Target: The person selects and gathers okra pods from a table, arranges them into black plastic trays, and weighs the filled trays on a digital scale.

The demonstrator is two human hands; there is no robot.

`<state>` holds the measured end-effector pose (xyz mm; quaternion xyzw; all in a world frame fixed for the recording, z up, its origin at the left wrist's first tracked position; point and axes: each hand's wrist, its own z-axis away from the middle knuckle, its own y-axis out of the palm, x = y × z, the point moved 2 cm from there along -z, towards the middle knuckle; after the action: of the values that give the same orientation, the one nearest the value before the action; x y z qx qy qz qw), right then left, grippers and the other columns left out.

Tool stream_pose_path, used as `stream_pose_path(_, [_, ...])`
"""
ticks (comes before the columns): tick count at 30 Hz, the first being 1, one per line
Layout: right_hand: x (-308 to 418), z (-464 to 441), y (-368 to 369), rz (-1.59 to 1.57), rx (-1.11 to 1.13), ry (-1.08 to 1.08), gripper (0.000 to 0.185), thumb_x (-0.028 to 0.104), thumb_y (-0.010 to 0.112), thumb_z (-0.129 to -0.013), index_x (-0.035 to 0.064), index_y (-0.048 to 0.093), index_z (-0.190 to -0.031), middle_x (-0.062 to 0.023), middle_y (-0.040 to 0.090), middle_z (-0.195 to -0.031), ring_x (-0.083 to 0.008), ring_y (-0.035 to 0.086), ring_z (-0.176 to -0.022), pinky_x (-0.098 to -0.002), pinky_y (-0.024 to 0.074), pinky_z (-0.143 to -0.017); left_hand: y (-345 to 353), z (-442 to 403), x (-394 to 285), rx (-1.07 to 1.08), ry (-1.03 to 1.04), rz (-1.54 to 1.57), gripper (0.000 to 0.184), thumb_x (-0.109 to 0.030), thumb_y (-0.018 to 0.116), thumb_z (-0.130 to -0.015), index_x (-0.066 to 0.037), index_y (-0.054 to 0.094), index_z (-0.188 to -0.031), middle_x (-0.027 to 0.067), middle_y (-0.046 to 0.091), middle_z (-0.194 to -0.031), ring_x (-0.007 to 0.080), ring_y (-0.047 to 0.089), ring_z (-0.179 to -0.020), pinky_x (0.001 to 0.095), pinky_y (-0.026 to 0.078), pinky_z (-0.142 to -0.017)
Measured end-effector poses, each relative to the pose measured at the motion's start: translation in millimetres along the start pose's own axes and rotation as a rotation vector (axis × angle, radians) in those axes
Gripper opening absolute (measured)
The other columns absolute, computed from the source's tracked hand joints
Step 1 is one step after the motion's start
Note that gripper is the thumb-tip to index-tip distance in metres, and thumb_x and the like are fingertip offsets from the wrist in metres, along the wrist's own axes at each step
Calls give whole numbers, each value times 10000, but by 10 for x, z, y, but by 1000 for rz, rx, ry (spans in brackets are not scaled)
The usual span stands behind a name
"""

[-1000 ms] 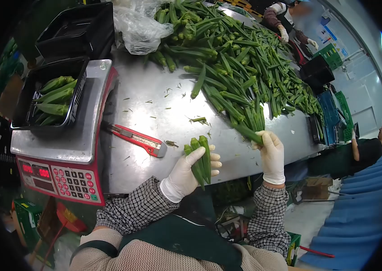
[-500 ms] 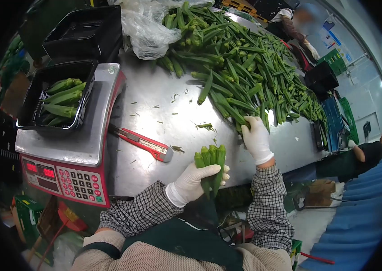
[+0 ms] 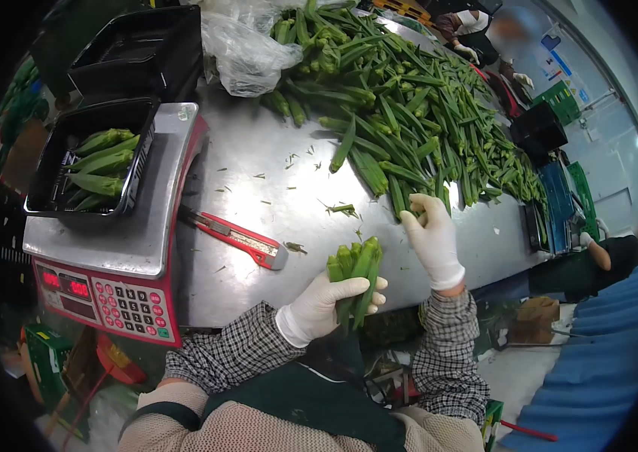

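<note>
My left hand (image 3: 326, 301), in a white glove, is closed round a small bunch of okra pods (image 3: 356, 264), their stem ends up and one pod slanting across the others. To its right, my gloved right hand (image 3: 433, 237) hovers at the near edge of the big okra pile (image 3: 409, 113). Its thumb and bent fingers stand apart, with nothing visible between them. On the metal table (image 3: 258, 151) to the left of the bunch lies a red utility knife (image 3: 240, 239), with okra trimmings (image 3: 343, 209) nearby.
At left, a scale (image 3: 100, 290) bears a black tray (image 3: 149, 151) with several okra pods. Stacked black trays (image 3: 138, 49) and a clear plastic bag (image 3: 251, 56) are behind it. Co-workers stand at the far end and the right (image 3: 598, 260).
The bunch in my left hand looks fuller, with a pod now across its right side. My right hand has drawn slightly back from the pile's edge, its fingers now apart.
</note>
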<state>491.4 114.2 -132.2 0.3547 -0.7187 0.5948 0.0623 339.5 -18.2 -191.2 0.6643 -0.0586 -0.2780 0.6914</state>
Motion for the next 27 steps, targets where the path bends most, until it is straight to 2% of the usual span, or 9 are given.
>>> stream_pose_path(1, [-109,-47,102,241,-82,-82,273,77,636,-773,13,587,-1034,-98,601,-869,-190,576,-660,-291,472,-608,2,-5,-10,-19,18,21,402,-111,581,-869,0,441,-1229,142,577,-1122,222,609,-958,338,526,-814])
stream_pose_path(4, [-235,-129,293,572,-31,-69,285,120,635,-780,11,588,-1039,-125,612,-833,-207,582,-653,-288,473,-609,63,1,-46,-41,43,14,407,-118,582,-867,-1,441,-1230,143,574,-1132,223,604,-971,338,523,-818])
stream_pose_path(7, [-356,-103,212,98,-165,74,253,141,623,-774,11,600,-990,-121,592,-792,-261,599,-689,-348,486,-651,64,3,-58,-40,69,16,409,-128,580,-868,1,442,-1230,143,573,-1133,225,599,-981,344,520,-819])
stream_pose_path(9, [-405,-36,43,-314,-107,278,253,140,574,-843,-24,588,-1036,-55,595,-757,-141,551,-631,-255,457,-598,74,10,-64,-50,82,8,408,-142,572,-872,4,441,-1230,146,572,-1135,226,599,-980,346,518,-821])
stream_pose_path(11, [-386,71,-141,-633,-49,463,221,144,529,-895,-22,596,-1026,-46,596,-757,-102,501,-578,-229,409,-506,78,2,-42,-52,82,5,402,-155,561,-879,6,443,-1228,150,572,-1134,228,599,-978,348,517,-819])
stream_pose_path(14, [-325,206,-213,-997,-8,479,247,167,500,-925,-30,576,-1054,-51,585,-766,-113,504,-590,-244,420,-525,34,-23,-14,-52,74,-26,402,-189,528,-899,-2,436,-1243,163,567,-1141,241,596,-986,365,516,-826])
stream_pose_path(17, [-238,293,-266,-1173,69,390,259,167,547,-899,-34,585,-1058,-62,609,-803,-86,515,-629,-233,417,-551,-26,-28,3,-55,63,-46,423,-239,481,-926,-24,414,-1284,184,558,-1162,266,592,-1005,394,512,-847])
stream_pose_path(23, [126,431,-387,-995,437,201,340,257,581,-885,-42,579,-1046,-83,615,-823,-131,554,-655,-240,451,-614,-37,-31,15,-1,3,37,421,-269,469,-938,-27,418,-1279,193,570,-1136,258,615,-953,363,533,-809])
stream_pose_path(27, [167,415,-360,-1097,307,349,323,261,534,-918,-40,583,-1024,-62,586,-758,-114,518,-584,-234,430,-551,56,6,-15,-45,29,-43,383,-222,526,-915,-13,448,-1227,169,590,-1087,224,626,-893,336,539,-773])
